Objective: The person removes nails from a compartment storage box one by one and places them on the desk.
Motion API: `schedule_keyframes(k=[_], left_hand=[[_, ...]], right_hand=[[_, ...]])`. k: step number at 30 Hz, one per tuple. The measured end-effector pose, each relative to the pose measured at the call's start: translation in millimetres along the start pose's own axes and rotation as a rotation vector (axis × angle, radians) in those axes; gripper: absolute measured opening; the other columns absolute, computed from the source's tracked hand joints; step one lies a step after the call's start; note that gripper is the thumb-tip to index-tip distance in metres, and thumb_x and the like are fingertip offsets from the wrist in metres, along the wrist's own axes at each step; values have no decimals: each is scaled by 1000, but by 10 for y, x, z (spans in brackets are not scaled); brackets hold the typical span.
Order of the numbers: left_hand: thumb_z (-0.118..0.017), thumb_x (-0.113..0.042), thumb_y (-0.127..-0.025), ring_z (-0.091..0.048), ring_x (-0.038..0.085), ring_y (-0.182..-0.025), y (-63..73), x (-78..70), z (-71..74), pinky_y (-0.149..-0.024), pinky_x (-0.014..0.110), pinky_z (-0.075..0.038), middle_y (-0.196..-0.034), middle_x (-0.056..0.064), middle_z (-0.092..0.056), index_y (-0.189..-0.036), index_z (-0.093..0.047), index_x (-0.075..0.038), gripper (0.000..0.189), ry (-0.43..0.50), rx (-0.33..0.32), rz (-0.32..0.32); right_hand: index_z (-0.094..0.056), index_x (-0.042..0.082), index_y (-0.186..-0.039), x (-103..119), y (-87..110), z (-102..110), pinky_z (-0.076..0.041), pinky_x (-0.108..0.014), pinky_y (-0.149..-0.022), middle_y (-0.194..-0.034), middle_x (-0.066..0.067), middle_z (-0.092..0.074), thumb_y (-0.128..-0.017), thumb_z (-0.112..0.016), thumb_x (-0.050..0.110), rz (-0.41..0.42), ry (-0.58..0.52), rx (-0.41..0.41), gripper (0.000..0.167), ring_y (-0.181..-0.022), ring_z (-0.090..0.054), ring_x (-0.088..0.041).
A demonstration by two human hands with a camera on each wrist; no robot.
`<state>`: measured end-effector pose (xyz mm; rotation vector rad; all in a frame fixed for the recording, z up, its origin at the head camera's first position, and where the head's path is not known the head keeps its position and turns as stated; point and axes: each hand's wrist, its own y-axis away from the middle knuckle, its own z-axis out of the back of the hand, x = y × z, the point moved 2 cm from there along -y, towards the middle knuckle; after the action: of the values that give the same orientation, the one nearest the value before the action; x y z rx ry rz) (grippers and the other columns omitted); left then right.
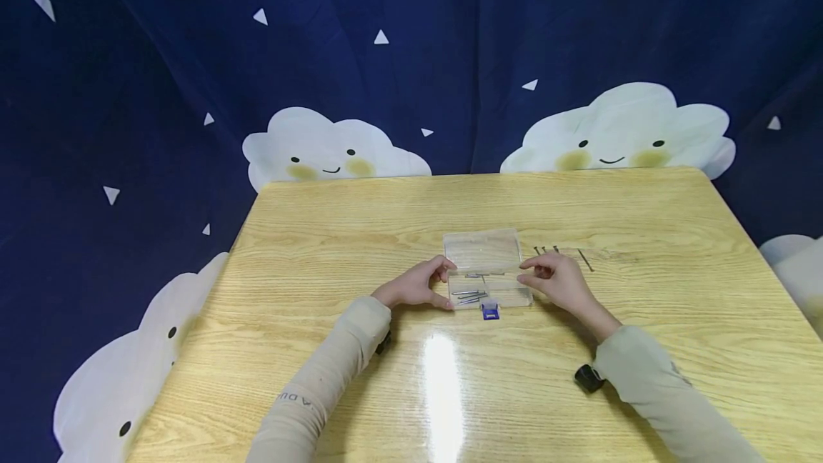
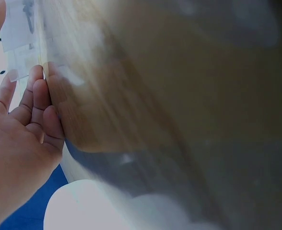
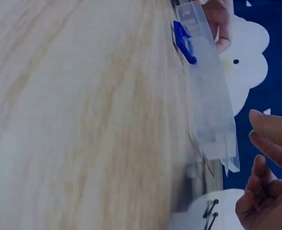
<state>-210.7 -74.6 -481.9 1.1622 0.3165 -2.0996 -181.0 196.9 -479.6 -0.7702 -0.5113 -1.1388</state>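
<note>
A clear plastic box [image 1: 508, 297] with compartments lies on the table, its transparent lid [image 1: 482, 250] swung back away from the person. Several nails [image 1: 469, 295] lie in its front left compartment, and a few more are farther back. On the front edge is a blue latch [image 1: 491, 311]. My left hand [image 1: 421, 283] holds the box's left end, thumb at the front corner and fingers farther back. At the right end hovers my right hand [image 1: 558, 281], thumb and forefinger slightly apart. In the right wrist view, nothing shows between the fingertips [image 3: 256, 117], which are apart from the box.
Several loose nails [image 1: 584, 260] lie on the wooden table [image 1: 321, 234] to the right of the box, partly behind the right hand. A dark blue curtain [image 1: 450, 56] with clouds hangs behind the table's far edge.
</note>
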Motion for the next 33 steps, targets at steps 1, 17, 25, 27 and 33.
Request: schedule_keyframes(k=[1,17,25,27,33], left_hand=[[-78,-11,-71,-46,23,-89,0,-1,0,-84,31,-37,-96,14,-49,-121,-44,1,62,4,-1,-2],[-79,-15,-71,-45,17,-87,-21,42,-4,-82,26,-37,-94,9,-48,-121,-44,-2,62,-17,3,10],[-79,-16,-71,-44,14,-87,-17,53,-5,-82,24,-36,-94,7,-48,-122,-44,-4,63,-18,1,27],[-79,-16,-71,-44,15,-87,-20,56,-7,-82,25,-36,-94,7,-48,-121,-44,-4,63,-24,1,28],[-79,-15,-71,-45,15,-87,-23,55,-5,-83,25,-36,-95,6,-48,-121,-44,-3,62,-20,1,35]], right_hand=[[-70,2,-88,9,-3,-17,-38,-26,-57,-69,2,-53,-70,-78,8,10,-1,4,20,-63,-44,-11],[-71,5,-84,145,-40,-256,-38,-26,-59,-74,-3,-57,-67,-79,9,93,-70,67,19,-67,-48,-17],[-73,6,-79,201,-52,-308,-36,-29,-63,-74,0,-53,-66,-80,9,179,-37,86,15,-70,-45,-15],[-73,7,-77,207,-54,-322,-35,-30,-63,-74,2,-52,-65,-80,9,207,-20,86,14,-71,-43,-13],[-74,7,-77,222,-60,-348,-33,-29,-65,-76,5,-47,-67,-79,10,231,2,131,13,-73,-38,-11]])
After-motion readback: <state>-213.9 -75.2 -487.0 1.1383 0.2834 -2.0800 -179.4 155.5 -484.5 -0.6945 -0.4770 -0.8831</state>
